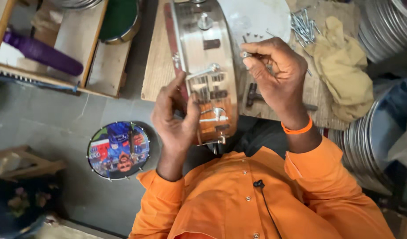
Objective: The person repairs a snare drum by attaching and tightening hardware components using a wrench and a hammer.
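A shiny metal drum frame (205,57) with tension hooks and slots stands on edge on a wooden board (157,66), leaning toward my lap. My left hand (174,119) grips the frame's near left rim, thumb by a hook. My right hand (274,73) hovers beside the frame's right side, fingers pinched on a small metal bolt (247,54). An orange band circles my right wrist. A small hammer (254,95) lies on the board under my right hand.
A pile of long bolts (303,24) and a tan cloth (343,66) lie at the board's right. Stacked metal rims (367,146) fill the right side. A small picture-faced drum (118,150) lies on the grey floor; wooden crates (75,44) stand upper left.
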